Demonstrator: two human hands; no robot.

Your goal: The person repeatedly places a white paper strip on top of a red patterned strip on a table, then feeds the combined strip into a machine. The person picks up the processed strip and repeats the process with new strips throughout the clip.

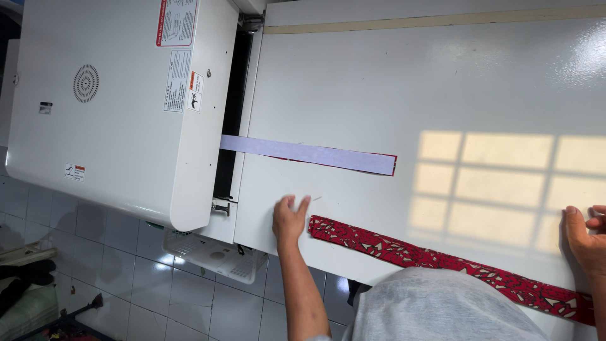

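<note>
My left hand (289, 219) lies flat on the white table (391, 82) with its fingers spread, right beside the near end of a long red patterned fabric strip (404, 252). This strip runs along the table's near edge towards my right hand (584, 239). That hand rests on the table just above the strip's far part and is cut off by the frame edge, its fingers partly curled. A second strip (309, 153), pale lilac-white on top with a red edge showing beneath, lies half inside the slot of a large white machine (113, 107).
The machine's dark feed slot (230, 113) meets the table's left end. A white plastic basket (214, 252) hangs below it. A tiled floor (126, 278) with dark cloth and tools lies at lower left. A patch of window light (505, 183) falls on the table. My grey shirt (442, 309) fills the bottom.
</note>
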